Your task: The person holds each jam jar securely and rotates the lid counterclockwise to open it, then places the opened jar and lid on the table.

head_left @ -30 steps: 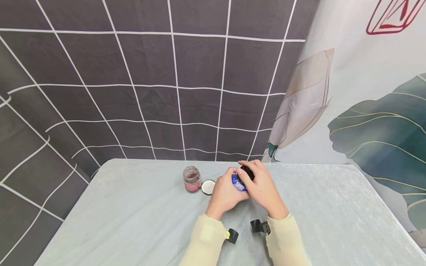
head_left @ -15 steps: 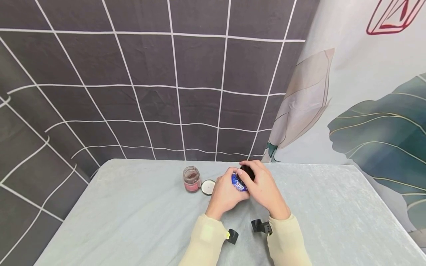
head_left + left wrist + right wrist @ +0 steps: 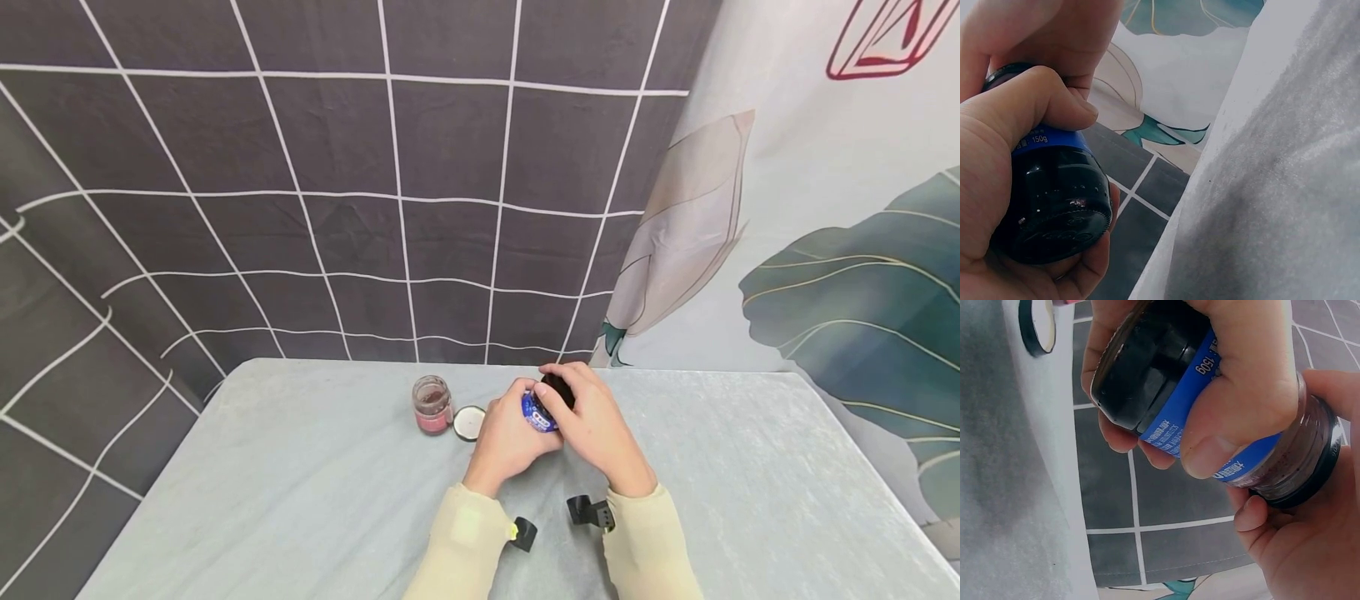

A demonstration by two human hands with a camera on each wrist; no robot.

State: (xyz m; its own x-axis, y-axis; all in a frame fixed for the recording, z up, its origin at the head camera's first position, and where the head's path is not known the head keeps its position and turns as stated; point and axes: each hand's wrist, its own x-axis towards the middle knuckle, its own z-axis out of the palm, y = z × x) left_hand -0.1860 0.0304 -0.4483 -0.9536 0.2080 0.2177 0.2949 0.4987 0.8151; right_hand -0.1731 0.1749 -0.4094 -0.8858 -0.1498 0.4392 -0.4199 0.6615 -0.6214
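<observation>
My left hand (image 3: 513, 431) wraps round the body of a dark glass jar (image 3: 1060, 194) with a blue label. In the right wrist view its thumb presses across the label, and the jar is held tilted above the table. At the jar's other end, the fingers of my right hand (image 3: 596, 421) grip the black lid (image 3: 1325, 465). The lid sits on the jar's mouth, partly covered by those fingers. To the left of my hands stands a second glass jar (image 3: 432, 406), uncapped, with dark red contents. Beside it a loose lid (image 3: 469, 422) lies with its white inside up.
A pale grey cloth covers the table (image 3: 300, 492). Behind rises a dark curtain (image 3: 330, 208) with a white grid, and a leaf-patterned curtain (image 3: 810, 250) hangs at the right. Small black wrist devices (image 3: 523, 533) stick out from both sleeves.
My right hand and forearm have shifted very slightly to the right, with the grip on the lid kept. My left hand, the second jar and the loose lid stay in place.
</observation>
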